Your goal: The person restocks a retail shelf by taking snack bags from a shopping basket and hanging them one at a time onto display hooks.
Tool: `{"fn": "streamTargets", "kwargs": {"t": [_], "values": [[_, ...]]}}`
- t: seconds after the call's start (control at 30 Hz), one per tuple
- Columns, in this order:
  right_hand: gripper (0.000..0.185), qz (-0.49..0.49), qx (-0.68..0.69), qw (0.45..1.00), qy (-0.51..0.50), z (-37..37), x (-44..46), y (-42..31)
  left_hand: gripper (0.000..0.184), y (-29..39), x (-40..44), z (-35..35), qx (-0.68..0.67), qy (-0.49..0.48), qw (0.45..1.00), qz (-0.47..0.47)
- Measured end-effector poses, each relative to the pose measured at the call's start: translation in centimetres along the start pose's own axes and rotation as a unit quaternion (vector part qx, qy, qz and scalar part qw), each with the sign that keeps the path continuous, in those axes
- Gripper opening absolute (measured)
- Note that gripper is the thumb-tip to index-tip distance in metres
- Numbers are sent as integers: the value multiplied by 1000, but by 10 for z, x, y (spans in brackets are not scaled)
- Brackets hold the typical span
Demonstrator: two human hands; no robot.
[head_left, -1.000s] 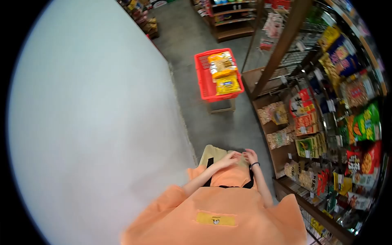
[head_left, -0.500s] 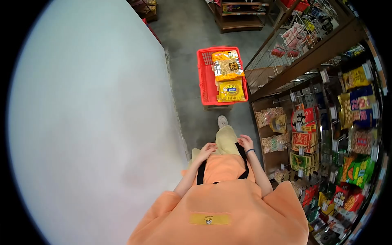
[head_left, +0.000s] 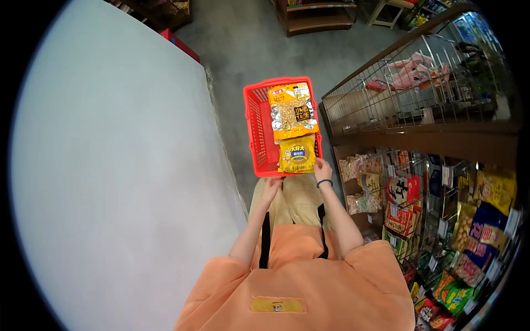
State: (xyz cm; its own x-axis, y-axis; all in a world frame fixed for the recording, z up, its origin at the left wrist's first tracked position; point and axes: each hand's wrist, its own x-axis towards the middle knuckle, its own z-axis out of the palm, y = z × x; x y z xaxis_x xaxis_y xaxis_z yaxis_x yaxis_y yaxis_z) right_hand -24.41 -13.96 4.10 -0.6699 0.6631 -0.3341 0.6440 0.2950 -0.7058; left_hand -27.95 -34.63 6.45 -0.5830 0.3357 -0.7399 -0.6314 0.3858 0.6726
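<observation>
A red basket (head_left: 264, 129) stands in the aisle just in front of me. Inside it, toward the right, lie an orange and silver bag of peanuts (head_left: 292, 113) and, nearer to me, a yellow snack bag (head_left: 297, 154). My left hand (head_left: 271, 187) is at the basket's near edge, fingers bent, and what they may touch is hidden. At the near right corner, close to the yellow bag, is my right hand (head_left: 322, 169), with a dark band on its wrist. Its fingers are curled at the rim, too small to tell if they grip it.
A white wall (head_left: 121, 154) runs along the left. On the right stand a wooden-framed wire rack (head_left: 419, 138) and shelves of hanging snack bags (head_left: 403, 190). A brown shelf unit (head_left: 317, 21) is at the far end of the grey floor.
The basket is now closer to me and looks larger. Both hands have moved forward from near my waist and thighs to its near edge. The bags are still inside.
</observation>
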Motion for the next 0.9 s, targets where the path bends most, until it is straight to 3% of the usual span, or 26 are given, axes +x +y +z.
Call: {"fn": "streamTargets", "kwargs": {"t": [0.07,0.3,0.4,0.43,0.6,0.67,0.9], "values": [[25,-13,46,999,-10,9,23,2,30,10,26,2,24,81,996,27],[46,72,-17,993,-96,40,70,-3,37,20,94,4,-49,131,989,48],[46,116,-22,986,-114,44,81,-7,40,18,117,4,-76,113,989,-53],[49,150,10,981,-124,46,84,-7,42,19,123,5,-51,92,993,-49],[33,129,32,990,-54,55,86,-2,43,28,136,9,-33,47,997,-52],[32,150,30,987,-46,54,86,-5,35,25,141,14,-57,100,993,-16],[37,224,-31,971,-73,45,78,-9,27,30,128,10,16,103,994,-30]]}}
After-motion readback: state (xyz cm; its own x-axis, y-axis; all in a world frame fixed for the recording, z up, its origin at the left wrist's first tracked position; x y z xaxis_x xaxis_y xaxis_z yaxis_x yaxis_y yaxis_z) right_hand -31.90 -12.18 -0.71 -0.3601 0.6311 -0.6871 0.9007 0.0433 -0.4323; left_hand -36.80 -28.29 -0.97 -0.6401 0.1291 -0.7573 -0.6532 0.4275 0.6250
